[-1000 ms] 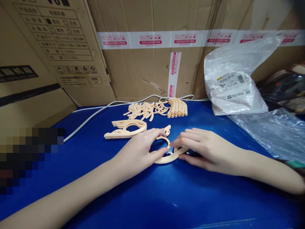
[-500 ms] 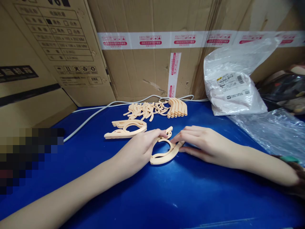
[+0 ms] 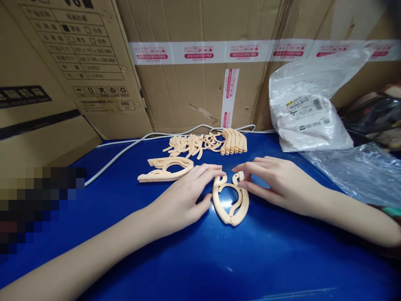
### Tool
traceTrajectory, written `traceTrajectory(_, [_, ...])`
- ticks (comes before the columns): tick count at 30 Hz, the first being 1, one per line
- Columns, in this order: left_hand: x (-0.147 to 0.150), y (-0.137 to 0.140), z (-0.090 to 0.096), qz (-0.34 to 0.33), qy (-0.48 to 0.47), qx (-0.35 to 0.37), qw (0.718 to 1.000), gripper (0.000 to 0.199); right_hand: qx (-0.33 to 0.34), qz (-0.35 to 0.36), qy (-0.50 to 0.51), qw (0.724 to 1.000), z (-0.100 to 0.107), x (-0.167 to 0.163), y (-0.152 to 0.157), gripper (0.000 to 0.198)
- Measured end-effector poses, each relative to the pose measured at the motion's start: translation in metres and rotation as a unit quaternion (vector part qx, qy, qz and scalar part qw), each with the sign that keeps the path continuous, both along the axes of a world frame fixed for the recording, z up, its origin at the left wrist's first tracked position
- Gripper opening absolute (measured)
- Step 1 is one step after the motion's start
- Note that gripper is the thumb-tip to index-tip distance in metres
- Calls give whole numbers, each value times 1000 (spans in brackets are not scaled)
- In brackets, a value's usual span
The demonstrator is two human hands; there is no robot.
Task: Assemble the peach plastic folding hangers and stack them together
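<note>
A cream folding hanger (image 3: 216,205) lies flat on the blue table, its two curved arms folded up and meeting at the bottom around an open round middle. My left hand (image 3: 191,190) is at its left side with fingers stretched out. Those fingertips reach the upper end of the left arm, and the thumb stands apart beside its outer edge. On the other side, my right hand (image 3: 272,179) has its thumb and fingers spread about the upper end of the right arm, the thumb overlapping it. Left of the hands rest folded hangers (image 3: 171,161), stacked together.
Behind lie a heap of small curved cream pieces (image 3: 184,144) and a row of cream hanger arms (image 3: 233,142). A white cable (image 3: 115,161) runs along the back. Cardboard boxes (image 3: 188,92) wall the rear and left. A white plastic bag (image 3: 307,121) and clear film (image 3: 360,171) are at right.
The hanger has turned so its joined end points toward me, and it sits a little further right. Both hands have loosened their hold and their fingers have spread.
</note>
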State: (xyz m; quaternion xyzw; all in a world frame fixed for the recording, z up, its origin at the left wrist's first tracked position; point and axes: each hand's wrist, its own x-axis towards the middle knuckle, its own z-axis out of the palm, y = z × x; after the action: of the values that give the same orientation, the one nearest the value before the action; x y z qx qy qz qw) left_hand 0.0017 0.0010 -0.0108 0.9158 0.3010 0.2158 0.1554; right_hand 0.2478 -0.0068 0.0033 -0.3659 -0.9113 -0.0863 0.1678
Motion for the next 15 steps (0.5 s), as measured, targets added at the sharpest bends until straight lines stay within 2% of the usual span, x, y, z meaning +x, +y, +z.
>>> traceTrajectory(3, [1,-2,0,9,10,0,1000,48,43,-3,-31,999,0,-3,-3,36])
traceTrajectory(6, [2,-3,-1,7,15,2,1000,54,45,10,-55,997,0,-6,-8,46])
traceTrajectory(9, [2,-4,-2,6,26,8,1000,64,-3,26,-56,998,2,-10,-15,59])
traceTrajectory(13, [1,-6,-2,-2,60,-12,998,85,-108,64,-49,991,8,-14,-23,38])
traceTrajectory(15, [0,-7,-1,-1,69,-23,997,94,-144,95,-36,984,10,-15,-25,39])
